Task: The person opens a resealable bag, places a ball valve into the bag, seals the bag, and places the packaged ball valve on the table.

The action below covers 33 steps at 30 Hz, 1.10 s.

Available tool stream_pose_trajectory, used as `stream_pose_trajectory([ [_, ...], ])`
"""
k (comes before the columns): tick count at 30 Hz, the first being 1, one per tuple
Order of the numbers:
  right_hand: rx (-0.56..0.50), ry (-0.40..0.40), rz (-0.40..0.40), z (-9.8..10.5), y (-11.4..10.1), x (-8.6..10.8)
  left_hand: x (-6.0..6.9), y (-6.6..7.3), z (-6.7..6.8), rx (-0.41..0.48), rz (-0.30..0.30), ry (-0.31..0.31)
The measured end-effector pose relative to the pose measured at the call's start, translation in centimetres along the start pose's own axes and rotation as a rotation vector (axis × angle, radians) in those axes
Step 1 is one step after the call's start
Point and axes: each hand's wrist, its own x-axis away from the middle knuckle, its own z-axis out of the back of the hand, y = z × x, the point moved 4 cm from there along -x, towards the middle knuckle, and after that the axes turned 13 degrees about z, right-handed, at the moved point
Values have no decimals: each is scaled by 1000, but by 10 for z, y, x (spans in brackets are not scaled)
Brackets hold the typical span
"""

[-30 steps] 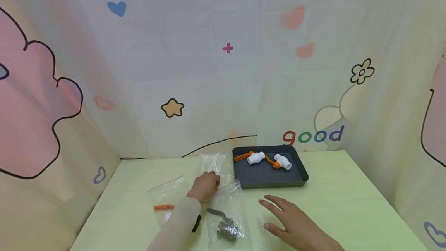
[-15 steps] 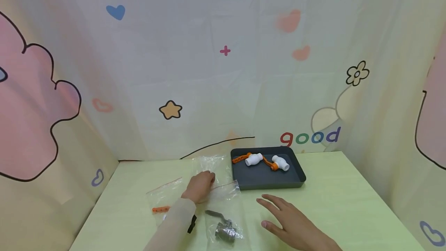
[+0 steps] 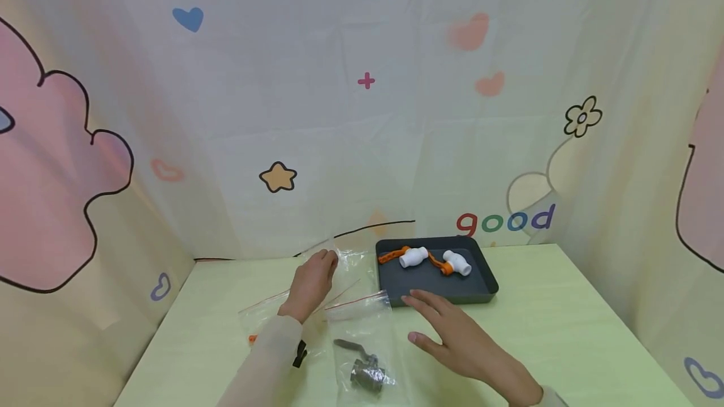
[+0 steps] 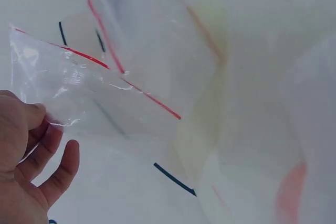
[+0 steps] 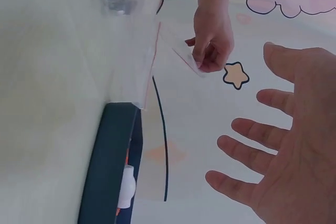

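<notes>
soft even light | glints on bag [image 4: 86,85] | left wrist view hazy

Well back from the tray [image 3: 404,278], the head camera is looking forward and down. Left of the tray, the left wrist's is facing a bag [image 4: 79,87] up close; the right wrist's is looking past the nearby tray, sharing it with the head's.

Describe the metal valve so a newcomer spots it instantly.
Find the dark tray on the green table. Nearer the camera, slightly left, a clear bag holds the metal valve. Unlike the tray's white, orange-handled valves, it is greyish all over, handle included.
</notes>
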Motion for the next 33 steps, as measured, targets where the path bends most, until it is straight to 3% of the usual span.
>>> stream_pose_trajectory([
  [6, 25, 94, 59, 12, -9, -16, 0, 11, 18, 94, -17, 114],
  [14, -18, 291, 123, 31, -20, -31, 7, 40, 46, 260, 4, 147],
  [21, -147, 416, 141, 40, -31, -38, 19, 69, 70, 422, -6, 193],
  [28, -277, 456, 117, 42, -39, -40, 33, 87, 86, 565, 10, 203],
  [33, -309, 475, 119, 43, -44, -39, 41, 94, 91, 652, 20, 182],
])
